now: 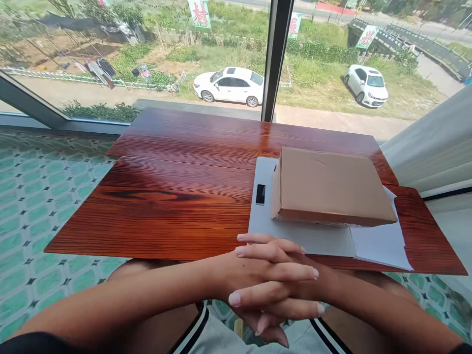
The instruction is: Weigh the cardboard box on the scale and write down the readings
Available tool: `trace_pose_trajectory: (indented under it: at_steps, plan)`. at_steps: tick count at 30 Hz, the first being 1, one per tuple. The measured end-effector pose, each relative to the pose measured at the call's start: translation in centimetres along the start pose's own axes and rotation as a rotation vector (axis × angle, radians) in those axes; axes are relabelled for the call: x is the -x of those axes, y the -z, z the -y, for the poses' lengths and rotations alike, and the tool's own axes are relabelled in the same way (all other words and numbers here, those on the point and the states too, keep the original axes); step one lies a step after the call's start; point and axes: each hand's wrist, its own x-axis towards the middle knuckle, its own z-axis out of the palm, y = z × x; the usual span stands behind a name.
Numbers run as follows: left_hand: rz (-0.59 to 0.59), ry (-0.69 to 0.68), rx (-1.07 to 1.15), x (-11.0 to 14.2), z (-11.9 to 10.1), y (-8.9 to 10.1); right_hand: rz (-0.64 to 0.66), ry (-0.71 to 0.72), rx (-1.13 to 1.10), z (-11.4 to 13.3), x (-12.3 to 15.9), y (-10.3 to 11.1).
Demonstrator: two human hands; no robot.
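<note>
My left hand (251, 273) and my right hand (305, 290) are clasped together over my lap, just in front of the table's near edge. Their fingers interlace, and no object shows between them. Both thumbs hang lower, partly hidden under the fingers. Just beyond the hands lies a flat silver-grey slab (306, 238) with a small black rectangle on its left side. A closed brown cardboard box (332, 187) rests on top of it. White paper sheets (381, 246) stick out from beneath the box on the right.
The reddish-brown wooden table (177, 216) has visible seams between its boards. Behind it stands a large window with a dark frame post (275, 59); two white cars are outside. A pale curtain (427, 142) hangs at right. Green patterned floor tiles (44, 196) show at left.
</note>
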Motion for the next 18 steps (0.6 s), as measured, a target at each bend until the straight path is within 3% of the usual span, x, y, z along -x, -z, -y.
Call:
trace_pose_trajectory:
  at_steps: [2,4,5,7,10,12,14,16,18]
  plan:
    - [-0.170,0.172,0.154,2.3,1.4,-4.0,-0.124,-0.172,-0.070,0.0,1.6,-0.7]
    - [-0.239,0.324,0.247,4.1,2.4,-5.8,-0.242,-0.291,-0.106,0.1,2.2,-1.1]
    - [-0.244,0.402,0.269,4.6,2.9,-5.8,-0.293,-0.329,-0.107,0.0,2.4,-1.2]
    - [-0.178,0.488,0.301,5.2,3.6,-3.8,-0.384,-0.379,-0.077,0.0,2.6,-1.1]
    - [-0.080,0.509,0.270,5.4,3.9,0.5,-0.514,-0.433,0.020,0.2,4.0,-1.7]
    - [-0.075,0.474,0.231,5.5,3.4,2.1,-0.596,-0.462,0.064,0.9,5.3,-3.4]
    - [-0.101,0.445,0.177,5.4,2.6,2.2,-0.674,-0.456,0.056,1.9,5.8,-6.1]
    - [-0.130,0.439,0.122,5.3,1.7,1.4,-0.822,-0.434,0.109,3.0,4.5,-9.5]
    - [-0.146,0.433,0.098,5.2,1.2,0.6,-1.179,-0.430,0.236,3.9,1.3,-12.5]
